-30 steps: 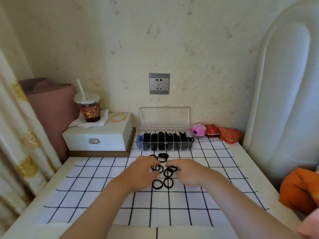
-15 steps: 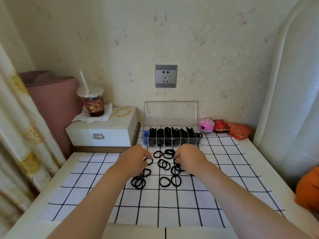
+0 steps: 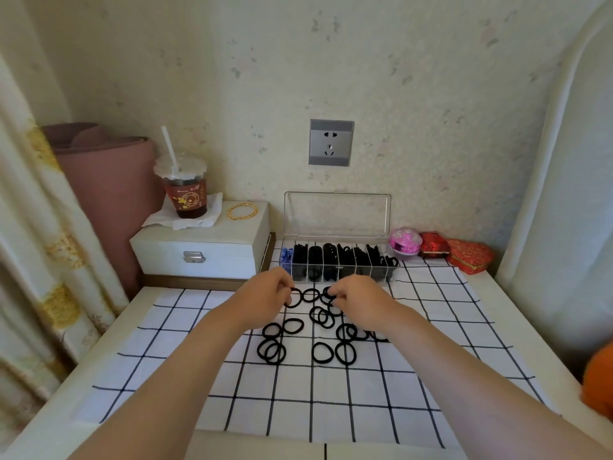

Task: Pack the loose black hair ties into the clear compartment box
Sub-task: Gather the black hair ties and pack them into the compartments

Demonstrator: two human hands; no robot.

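Several loose black hair ties [image 3: 322, 352] lie scattered on the white checked cloth [image 3: 298, 400] in the middle of the table. Behind them stands the clear compartment box [image 3: 338, 263], its lid upright against the wall and most compartments packed with black ties. My left hand [image 3: 265, 298] pinches a black hair tie [image 3: 294, 297] at the far edge of the pile. My right hand [image 3: 360, 298] has its fingertips closed on a hair tie [image 3: 329, 293] just in front of the box.
A white jewellery box [image 3: 205, 250] at the back left carries a drink cup with a straw [image 3: 184, 190] and a gold bangle [image 3: 242, 211]. A pink ball [image 3: 405, 242] and red boxes [image 3: 467, 255] sit right of the clear box. An orange object [image 3: 598, 380] is at the right edge.
Both hands have moved away from me, from the middle of the pile to its far edge near the box, and their fingertips have closed on ties there.
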